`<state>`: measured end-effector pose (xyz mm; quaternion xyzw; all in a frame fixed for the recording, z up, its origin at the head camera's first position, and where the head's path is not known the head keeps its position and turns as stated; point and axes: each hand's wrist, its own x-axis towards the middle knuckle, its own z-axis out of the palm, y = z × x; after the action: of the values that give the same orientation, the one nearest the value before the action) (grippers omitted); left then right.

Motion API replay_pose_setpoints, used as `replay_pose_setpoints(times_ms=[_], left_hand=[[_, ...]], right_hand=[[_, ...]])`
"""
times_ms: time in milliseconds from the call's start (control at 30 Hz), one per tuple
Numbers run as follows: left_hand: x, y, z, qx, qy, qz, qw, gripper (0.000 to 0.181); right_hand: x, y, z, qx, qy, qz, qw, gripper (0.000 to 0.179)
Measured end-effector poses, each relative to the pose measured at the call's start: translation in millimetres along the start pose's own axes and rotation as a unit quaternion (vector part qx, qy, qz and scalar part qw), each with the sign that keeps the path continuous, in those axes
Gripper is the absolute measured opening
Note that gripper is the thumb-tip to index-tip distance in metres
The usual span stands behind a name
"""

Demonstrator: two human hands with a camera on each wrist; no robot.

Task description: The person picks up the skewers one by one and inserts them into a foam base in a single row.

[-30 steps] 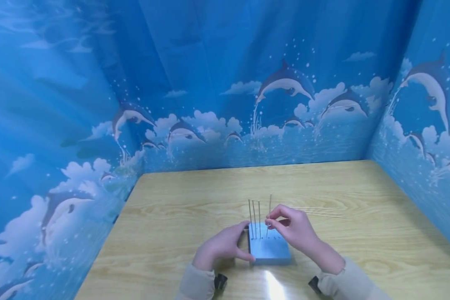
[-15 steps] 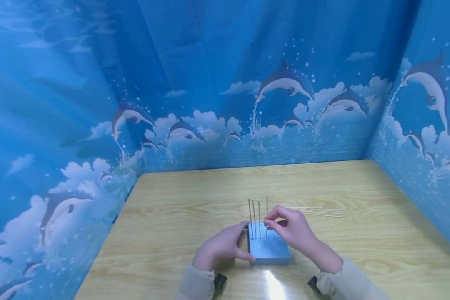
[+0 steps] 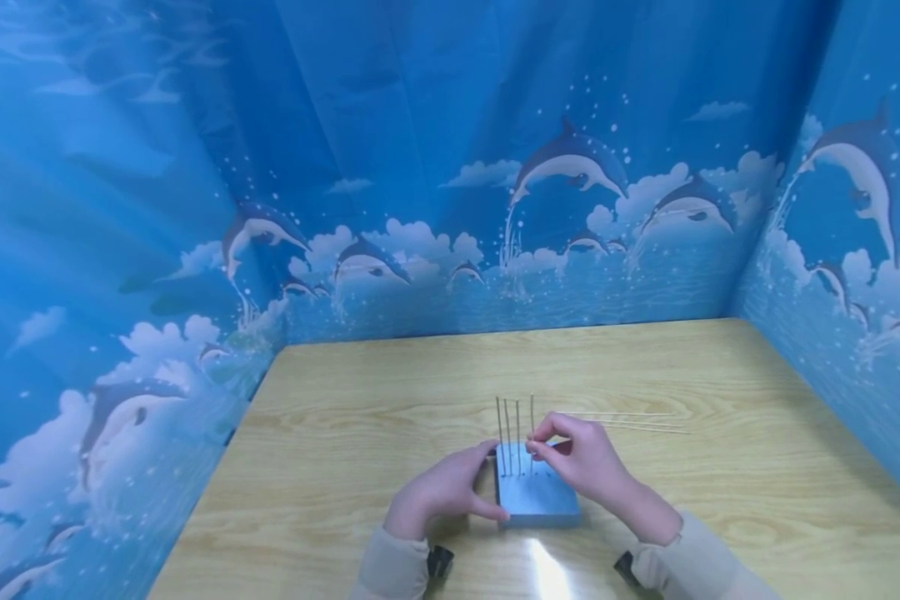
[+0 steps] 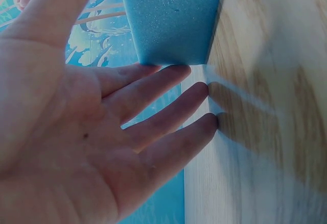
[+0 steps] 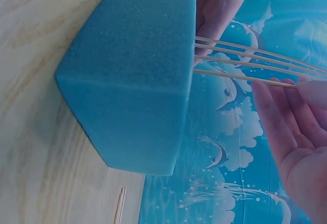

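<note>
The light-blue block (image 3: 537, 502), speckled and square-edged, sits on the table (image 3: 360, 400), well in from the far edge, about midway between left and right edges; three thin sticks (image 3: 507, 437) stand upright in its top; the left hand (image 3: 450, 486) touches its left side, fingers spread and nearly straight; the right hand (image 3: 588, 454) pinches a fourth stick (image 3: 532, 417), fingers closed together; compared with a second ago, that stick has shifted slightly left, nearer the standing three.
</note>
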<state>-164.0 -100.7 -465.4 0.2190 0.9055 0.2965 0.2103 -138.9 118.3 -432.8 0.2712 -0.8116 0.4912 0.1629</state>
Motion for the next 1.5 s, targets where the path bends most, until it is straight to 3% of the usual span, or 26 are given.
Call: replay_pose_setpoints(times_ms=[400,967,1500], left_hand=[[-0.5,3.6,-2.6,-0.003,-0.004,-0.002,1.0,0.114],[-0.2,1.1,-2.0,0.006,0.0,0.012,0.9999,0.114],[-1.7,0.0,-2.1,0.025,0.002,0.022,0.9994,0.113]], right_hand=[[0.1,2.5,-1.4,-0.009,-0.008,0.02,0.9997,0.016],[-1.7,2.9,-1.5,-0.009,-0.012,0.003,0.9999,0.02],[-3.0,4.0,-0.9,-0.022,-0.026,0.017,0.9993,0.019]])
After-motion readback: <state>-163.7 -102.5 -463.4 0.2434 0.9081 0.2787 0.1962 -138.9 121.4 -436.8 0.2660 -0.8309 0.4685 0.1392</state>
